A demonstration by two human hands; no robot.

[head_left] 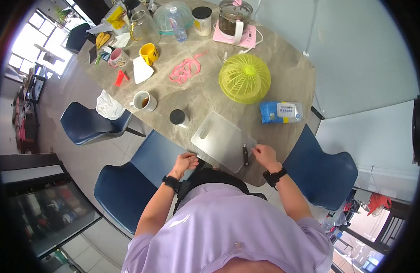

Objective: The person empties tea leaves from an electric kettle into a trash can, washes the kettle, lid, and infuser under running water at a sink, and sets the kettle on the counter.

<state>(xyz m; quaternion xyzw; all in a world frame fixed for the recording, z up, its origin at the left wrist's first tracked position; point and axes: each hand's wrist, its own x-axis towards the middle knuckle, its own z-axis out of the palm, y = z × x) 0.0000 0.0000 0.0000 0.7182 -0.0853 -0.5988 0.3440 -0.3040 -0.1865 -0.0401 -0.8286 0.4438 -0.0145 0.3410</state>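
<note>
A translucent white cutting board [221,139] lies at the near edge of the table, its handle slot toward the left. On its right side rests a knife with a black handle [246,157]. My right hand [265,157] is just right of that knife, at the board's edge, fingers curled together; whatever may be between the fingertips is too small to make out. At the table edge left of the board, my left hand [186,164] has its fingers bent inward, and their inside is hidden. A small jar with a black lid [178,118] stands beyond the left hand.
A yellow-green mesh basket [244,78] sits upside down beyond the board, with a wipes pack [281,112] to its right. A mug of dark liquid [144,101], pink ribbon [187,69], a yellow mug [149,53] and a pink-based kettle [234,22] stand farther off. Blue chairs [123,186] flank me.
</note>
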